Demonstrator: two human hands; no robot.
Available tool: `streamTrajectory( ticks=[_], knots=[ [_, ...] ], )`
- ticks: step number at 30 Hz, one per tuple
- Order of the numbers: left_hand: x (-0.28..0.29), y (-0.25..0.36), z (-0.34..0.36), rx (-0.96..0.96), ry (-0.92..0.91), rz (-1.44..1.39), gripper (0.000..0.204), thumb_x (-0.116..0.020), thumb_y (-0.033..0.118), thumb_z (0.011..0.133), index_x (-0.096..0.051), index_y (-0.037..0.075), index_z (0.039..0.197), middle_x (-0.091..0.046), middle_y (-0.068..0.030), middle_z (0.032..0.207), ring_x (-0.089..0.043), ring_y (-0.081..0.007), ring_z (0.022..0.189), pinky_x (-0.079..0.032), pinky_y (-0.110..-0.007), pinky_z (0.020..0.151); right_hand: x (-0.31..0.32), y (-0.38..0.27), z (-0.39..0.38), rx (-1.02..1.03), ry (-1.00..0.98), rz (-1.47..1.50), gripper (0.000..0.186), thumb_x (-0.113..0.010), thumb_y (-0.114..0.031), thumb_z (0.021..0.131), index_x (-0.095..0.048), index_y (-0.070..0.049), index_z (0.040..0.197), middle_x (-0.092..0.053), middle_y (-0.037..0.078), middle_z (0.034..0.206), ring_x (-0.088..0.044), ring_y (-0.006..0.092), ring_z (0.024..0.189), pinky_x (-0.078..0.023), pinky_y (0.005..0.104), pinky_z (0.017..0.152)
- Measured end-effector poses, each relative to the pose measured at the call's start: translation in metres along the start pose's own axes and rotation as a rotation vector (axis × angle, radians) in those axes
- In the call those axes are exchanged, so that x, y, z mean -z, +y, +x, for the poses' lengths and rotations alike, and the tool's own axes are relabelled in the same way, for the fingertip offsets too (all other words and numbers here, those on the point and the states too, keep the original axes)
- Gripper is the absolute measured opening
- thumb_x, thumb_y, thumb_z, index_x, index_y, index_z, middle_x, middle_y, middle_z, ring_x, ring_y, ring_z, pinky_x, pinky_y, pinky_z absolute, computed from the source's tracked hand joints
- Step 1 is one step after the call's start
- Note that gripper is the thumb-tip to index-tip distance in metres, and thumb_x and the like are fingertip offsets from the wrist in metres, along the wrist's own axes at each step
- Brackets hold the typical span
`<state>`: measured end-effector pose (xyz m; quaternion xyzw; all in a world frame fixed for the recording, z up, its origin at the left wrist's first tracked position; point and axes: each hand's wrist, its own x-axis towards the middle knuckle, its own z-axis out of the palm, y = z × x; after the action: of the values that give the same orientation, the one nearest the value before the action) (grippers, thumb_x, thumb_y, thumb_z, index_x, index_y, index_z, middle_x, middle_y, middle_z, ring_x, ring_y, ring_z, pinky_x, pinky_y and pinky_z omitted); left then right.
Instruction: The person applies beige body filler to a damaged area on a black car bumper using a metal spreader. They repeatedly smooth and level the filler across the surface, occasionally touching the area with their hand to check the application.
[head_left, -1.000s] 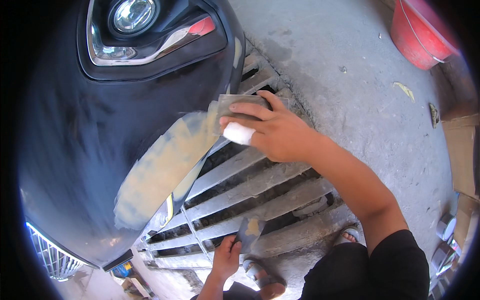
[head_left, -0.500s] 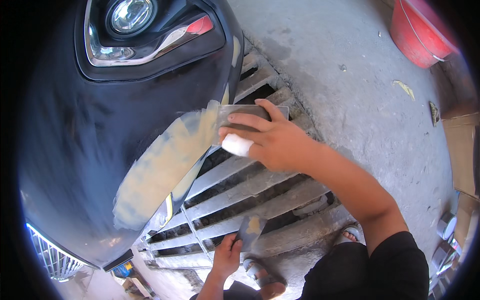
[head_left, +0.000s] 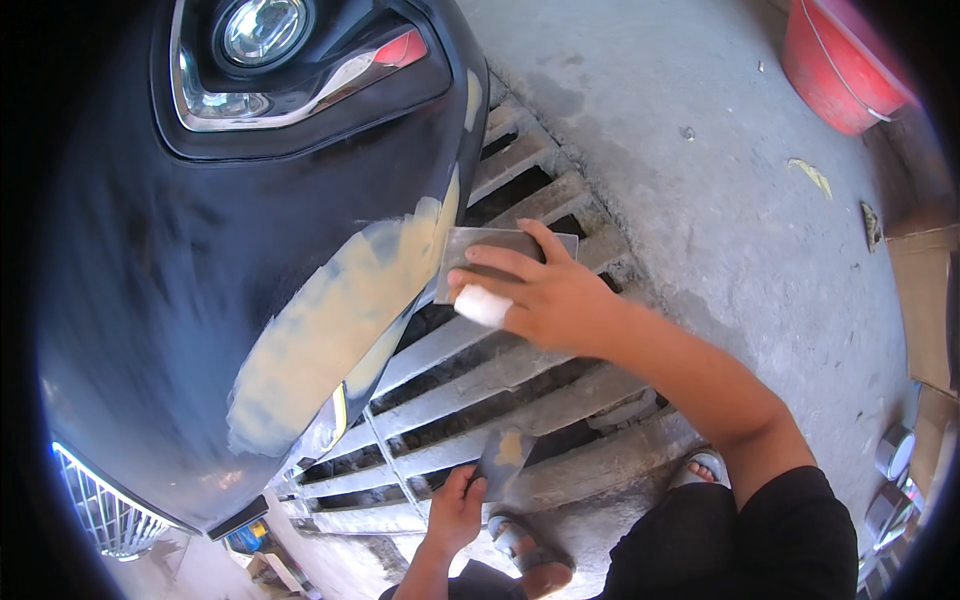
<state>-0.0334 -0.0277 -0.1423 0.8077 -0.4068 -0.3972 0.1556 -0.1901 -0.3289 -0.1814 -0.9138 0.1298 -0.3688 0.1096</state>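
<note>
My right hand (head_left: pixel 548 300), one finger wrapped in white, grips a flat rectangular grey putty spreader (head_left: pixel 456 252). The spreader's left edge is right beside the edge of the dark car bumper (head_left: pixel 220 270); whether they touch I cannot tell. Across the bumper corner runs a long patch of tan putty (head_left: pixel 325 335), with streaky, thin margins. Lower down, my left hand (head_left: pixel 456 512) pinches a second flat spreader (head_left: pixel 494 476), grey and narrower, carrying a dab of tan putty (head_left: pixel 511 447). Smaller tan patches (head_left: pixel 472 100) mark the bumper's side below the headlight (head_left: pixel 300 70).
A slatted concrete grate (head_left: pixel 480 385) with open gaps lies under my hands. A red bucket (head_left: pixel 840 75) stands at the far right, cardboard (head_left: pixel 925 300) and several cans (head_left: pixel 893 450) along the right side. My sandalled feet (head_left: pixel 530 555) are at the bottom.
My right hand and its spreader have shifted slightly down and to the right, off the putty's upper end. My left hand has hardly moved.
</note>
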Motion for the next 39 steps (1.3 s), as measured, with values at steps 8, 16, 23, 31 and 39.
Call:
streamTrajectory(
  ticks=[8,16,23,31,39],
  knots=[
    [0.001,-0.001,-0.001,0.006,0.009,-0.022,0.020,-0.058,0.013,0.097,-0.061,0.001,0.114,-0.069,-0.0138,0.085,-0.066,-0.0186,0.074,-0.051,-0.032,0.070,-0.015,-0.017,0.026,0.050,0.094,0.050,0.038,-0.064,-0.015,0.085,-0.063,-0.021,0.122,-0.055,-0.006,0.140,-0.041,0.0190,0.136,-0.038,0.0590,0.104],
    [-0.001,-0.007,-0.002,0.022,0.010,-0.030,0.020,-0.058,0.013,0.097,-0.061,0.001,0.113,-0.069,-0.0150,0.085,-0.067,-0.0210,0.076,-0.052,-0.033,0.071,-0.016,-0.016,0.003,0.019,0.076,-0.008,0.036,-0.066,-0.017,0.080,-0.066,-0.017,0.116,-0.055,-0.002,0.141,-0.040,0.0227,0.136,-0.037,0.0619,0.101],
    [-0.001,-0.005,-0.002,-0.006,0.020,-0.015,0.021,-0.058,0.013,0.097,-0.061,0.001,0.114,-0.070,-0.0150,0.086,-0.067,-0.0205,0.076,-0.052,-0.032,0.071,-0.013,-0.040,0.031,0.071,0.176,0.086,0.039,-0.065,-0.016,0.083,-0.067,-0.018,0.122,-0.055,-0.004,0.143,-0.042,0.0203,0.134,-0.040,0.0581,0.100],
    [0.001,-0.013,-0.006,0.008,0.038,-0.028,0.019,-0.058,0.012,0.097,-0.061,0.001,0.113,-0.069,-0.0151,0.085,-0.066,-0.0204,0.075,-0.051,-0.032,0.071,-0.024,-0.046,0.019,0.017,0.200,0.038,0.035,-0.064,-0.017,0.085,-0.066,-0.016,0.119,-0.060,-0.001,0.136,-0.045,0.0206,0.131,-0.040,0.0578,0.098],
    [0.001,-0.012,-0.007,-0.001,0.039,-0.018,0.019,-0.058,0.012,0.097,-0.060,0.001,0.113,-0.069,-0.0152,0.085,-0.066,-0.0193,0.075,-0.051,-0.032,0.070,-0.019,-0.062,0.038,0.001,0.225,0.102,0.031,-0.064,-0.018,0.081,-0.069,-0.012,0.111,-0.057,0.001,0.139,-0.045,0.0243,0.131,-0.039,0.0594,0.096]
  ],
)
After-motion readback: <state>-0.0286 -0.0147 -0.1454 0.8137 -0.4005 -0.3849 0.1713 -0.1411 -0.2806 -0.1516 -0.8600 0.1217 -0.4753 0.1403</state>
